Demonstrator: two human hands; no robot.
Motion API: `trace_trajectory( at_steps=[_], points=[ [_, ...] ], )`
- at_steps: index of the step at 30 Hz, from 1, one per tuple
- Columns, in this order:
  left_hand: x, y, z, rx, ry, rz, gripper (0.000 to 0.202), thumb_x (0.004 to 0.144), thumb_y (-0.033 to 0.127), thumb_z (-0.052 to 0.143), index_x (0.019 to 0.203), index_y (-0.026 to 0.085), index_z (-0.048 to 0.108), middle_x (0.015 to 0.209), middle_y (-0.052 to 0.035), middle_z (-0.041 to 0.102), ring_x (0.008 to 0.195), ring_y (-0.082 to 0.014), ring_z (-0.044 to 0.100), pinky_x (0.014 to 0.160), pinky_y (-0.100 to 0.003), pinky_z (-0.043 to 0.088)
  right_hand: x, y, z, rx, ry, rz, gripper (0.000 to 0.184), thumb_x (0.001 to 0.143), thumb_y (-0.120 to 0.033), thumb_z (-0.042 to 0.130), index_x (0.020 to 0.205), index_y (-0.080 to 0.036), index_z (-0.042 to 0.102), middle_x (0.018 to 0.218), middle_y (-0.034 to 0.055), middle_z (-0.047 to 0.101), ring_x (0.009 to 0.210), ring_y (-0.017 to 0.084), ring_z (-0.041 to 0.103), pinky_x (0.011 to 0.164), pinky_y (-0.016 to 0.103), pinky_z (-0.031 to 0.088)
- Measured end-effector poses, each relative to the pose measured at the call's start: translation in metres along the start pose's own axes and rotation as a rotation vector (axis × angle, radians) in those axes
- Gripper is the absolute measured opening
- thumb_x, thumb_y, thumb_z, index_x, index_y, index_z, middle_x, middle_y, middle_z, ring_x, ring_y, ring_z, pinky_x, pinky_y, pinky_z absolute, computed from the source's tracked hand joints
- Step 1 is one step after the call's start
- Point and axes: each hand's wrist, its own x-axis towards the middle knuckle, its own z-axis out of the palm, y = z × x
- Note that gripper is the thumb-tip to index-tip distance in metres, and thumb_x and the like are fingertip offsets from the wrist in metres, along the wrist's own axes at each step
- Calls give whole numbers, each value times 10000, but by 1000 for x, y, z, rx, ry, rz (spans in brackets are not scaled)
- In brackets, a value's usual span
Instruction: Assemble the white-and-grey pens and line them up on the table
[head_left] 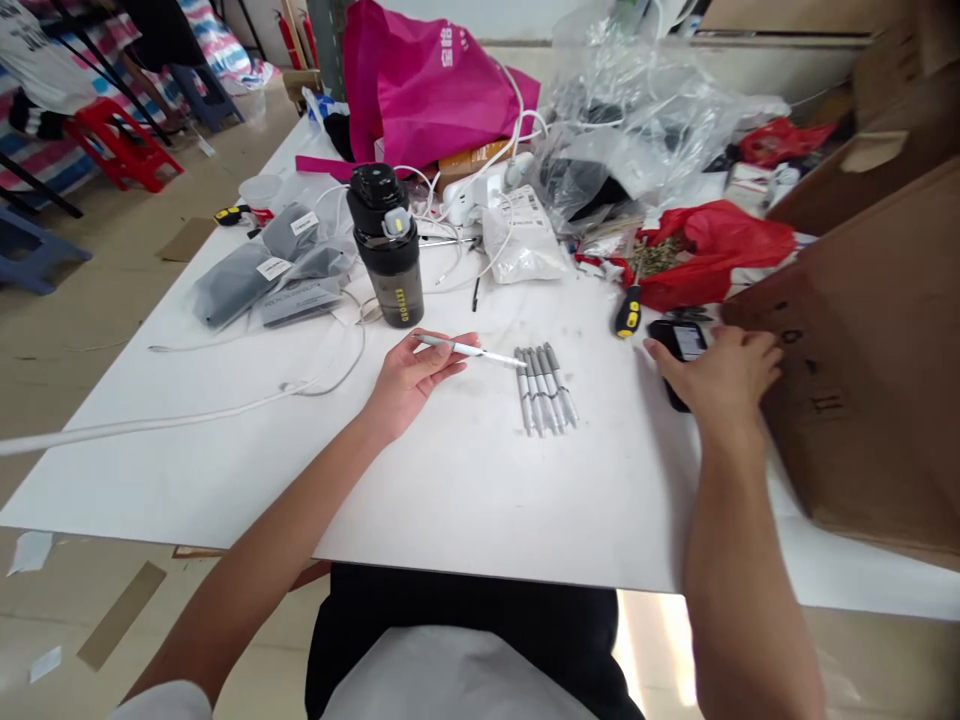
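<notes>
Between the thumb and fingers of my left hand [416, 375] is a white and grey pen [469, 349], its tip pointing right. Just beyond that tip, several matching pens [546, 392] lie side by side in a row on the white table [480, 510]. On the right, my right hand [724, 372] reaches over a black phone [679, 345] with a lit screen, thumb at its left edge and fingers spread toward the cardboard box. Whether the fingers touch the phone or the box I cannot tell.
A black bottle [386, 250] stands behind my left hand. A yellow-black screwdriver [628, 312] lies near the phone, beside a red plastic bag [697, 250]. The cardboard box [870, 370] bounds the right side. A magenta bag [435, 85], cables and plastic-wrapped packages [247, 280] sit farther back.
</notes>
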Motion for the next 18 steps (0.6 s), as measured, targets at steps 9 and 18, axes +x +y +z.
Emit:
trace_trajectory(
  at_steps=[9,18],
  points=[
    [-2,-9,5,153,-32,10,339,824,323,969,896,187,667,1144,-90,849,1096,-207,786,979,-355,621,-69,-73,-32,669,-282,-930,540,1018,-596,694,1387,-212,602,1133,122,745,1016,302,712,971,450,554],
    [-7,-22,10,412,-72,117,283,896,390,900,1041,203,745,1156,-94,835,1025,-220,789,989,-401,630,-112,-100,-26,616,-383,-1195,247,1190,-323,414,1243,-209,627,1001,85,726,778,222,679,672,355,503]
  ],
)
